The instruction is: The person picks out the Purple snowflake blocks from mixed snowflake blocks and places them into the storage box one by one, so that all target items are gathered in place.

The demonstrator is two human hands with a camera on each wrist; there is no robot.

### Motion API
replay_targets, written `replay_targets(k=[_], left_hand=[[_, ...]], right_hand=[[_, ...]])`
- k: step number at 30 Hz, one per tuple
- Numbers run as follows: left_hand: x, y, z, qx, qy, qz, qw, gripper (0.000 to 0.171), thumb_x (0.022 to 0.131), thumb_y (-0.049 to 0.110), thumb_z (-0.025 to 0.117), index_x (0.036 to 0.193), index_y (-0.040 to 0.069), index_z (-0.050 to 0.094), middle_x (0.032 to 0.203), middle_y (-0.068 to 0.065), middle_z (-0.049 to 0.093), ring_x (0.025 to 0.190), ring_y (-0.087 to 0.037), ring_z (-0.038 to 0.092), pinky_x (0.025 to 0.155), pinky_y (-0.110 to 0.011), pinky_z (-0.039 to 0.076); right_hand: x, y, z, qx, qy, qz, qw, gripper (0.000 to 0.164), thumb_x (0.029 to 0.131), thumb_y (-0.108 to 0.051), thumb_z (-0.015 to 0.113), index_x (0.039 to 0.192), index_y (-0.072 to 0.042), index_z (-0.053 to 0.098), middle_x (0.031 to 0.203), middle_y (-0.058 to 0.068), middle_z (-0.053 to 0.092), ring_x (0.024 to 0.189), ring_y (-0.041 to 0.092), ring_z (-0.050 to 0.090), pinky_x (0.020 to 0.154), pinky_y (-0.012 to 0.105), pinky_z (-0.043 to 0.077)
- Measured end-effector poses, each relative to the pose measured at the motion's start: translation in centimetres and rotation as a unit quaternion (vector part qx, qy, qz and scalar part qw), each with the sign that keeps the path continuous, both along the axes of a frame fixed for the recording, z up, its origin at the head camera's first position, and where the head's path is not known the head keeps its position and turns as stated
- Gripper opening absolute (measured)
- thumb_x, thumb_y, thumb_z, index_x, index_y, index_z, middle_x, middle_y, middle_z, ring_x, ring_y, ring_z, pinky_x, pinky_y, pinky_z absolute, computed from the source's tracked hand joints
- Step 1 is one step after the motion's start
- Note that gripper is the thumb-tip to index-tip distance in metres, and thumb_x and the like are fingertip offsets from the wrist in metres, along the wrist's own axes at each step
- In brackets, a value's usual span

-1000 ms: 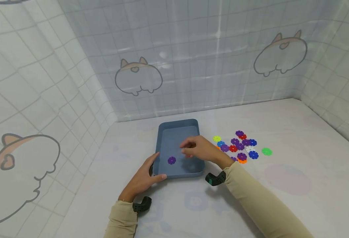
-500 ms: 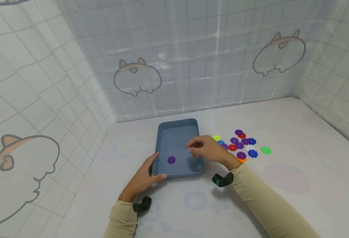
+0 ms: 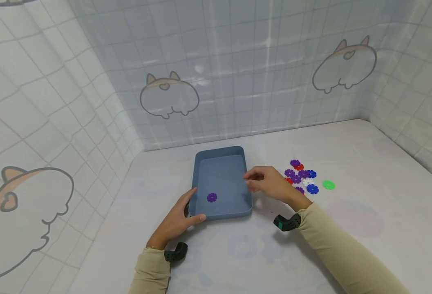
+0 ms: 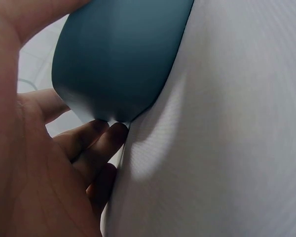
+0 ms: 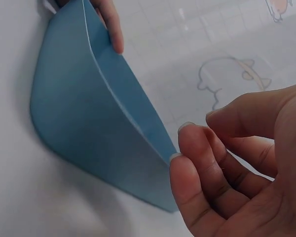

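Observation:
A blue-grey tray (image 3: 221,171) lies on the white table, with one purple notched plastic disc (image 3: 211,197) near its front left. My left hand (image 3: 174,218) grips the tray's near left corner, thumb along the front rim. In the left wrist view, its fingers (image 4: 96,143) curl under that corner of the tray (image 4: 123,54). My right hand (image 3: 271,183) hovers over the tray's right edge. Its fingers are loosely curled, and the right wrist view shows nothing between thumb and fingertips (image 5: 185,180).
Right of my right hand, several notched discs (image 3: 296,179) in purple, red, blue and white lie in a loose pile, partly hidden by that hand. A green disc (image 3: 328,185) lies apart on their right. Tile-patterned sheeting (image 3: 234,94) rises behind the table and at both sides.
My right hand has moved right, from over the tray to its right edge, covering more of the disc pile. Red seen beneath it earlier is out of sight. The left hand stays at the corner.

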State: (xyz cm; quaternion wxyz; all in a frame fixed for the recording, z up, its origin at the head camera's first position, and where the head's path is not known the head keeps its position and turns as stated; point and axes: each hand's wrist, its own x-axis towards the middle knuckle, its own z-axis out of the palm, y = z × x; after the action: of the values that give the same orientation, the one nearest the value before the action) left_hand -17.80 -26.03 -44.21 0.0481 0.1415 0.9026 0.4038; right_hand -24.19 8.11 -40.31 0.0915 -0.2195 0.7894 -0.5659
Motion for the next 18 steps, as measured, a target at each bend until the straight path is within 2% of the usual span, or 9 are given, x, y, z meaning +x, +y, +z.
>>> replay_targets(k=[5, 8, 18], left_hand=[[0.0, 0.0, 0.2, -0.001, -0.002, 0.0, 1.0, 0.093, 0.089, 0.048, 0.074, 0.162, 0.023, 0.02, 0.166, -0.006, 0.017, 0.151, -0.031, 0.014, 0.117, -0.061, 0.018], [-0.1, 0.0, 0.2, -0.002, -0.003, 0.0, 1.0, 0.094, 0.089, 0.048, 0.074, 0.162, 0.023, 0.02, 0.166, -0.006, 0.016, 0.151, -0.031, 0.014, 0.117, -0.06, 0.018], [-0.1, 0.0, 0.2, 0.001, -0.006, -0.003, 1.0, 0.093, 0.089, 0.047, 0.074, 0.162, 0.023, 0.02, 0.166, -0.007, 0.016, 0.151, -0.032, 0.014, 0.117, -0.061, 0.018]], right_hand=[[0.1, 1.1, 0.0, 0.029, 0.0, -0.026, 0.999, 0.028, 0.098, -0.016, 0.065, 0.12, 0.0, 0.068, 0.106, 0.015, 0.07, 0.087, 0.029, 0.069, 0.081, 0.039, 0.058], [0.0, 1.7, 0.0, 0.039, 0.001, -0.033, 0.999, 0.028, 0.098, -0.018, 0.065, 0.12, 0.0, 0.068, 0.106, 0.016, 0.07, 0.087, 0.03, 0.068, 0.08, 0.041, 0.058], [0.1, 4.1, -0.2, 0.033, -0.017, -0.056, 0.998, 0.03, 0.097, -0.017, 0.066, 0.121, 0.002, 0.066, 0.104, 0.017, 0.07, 0.089, 0.031, 0.067, 0.083, 0.043, 0.057]])
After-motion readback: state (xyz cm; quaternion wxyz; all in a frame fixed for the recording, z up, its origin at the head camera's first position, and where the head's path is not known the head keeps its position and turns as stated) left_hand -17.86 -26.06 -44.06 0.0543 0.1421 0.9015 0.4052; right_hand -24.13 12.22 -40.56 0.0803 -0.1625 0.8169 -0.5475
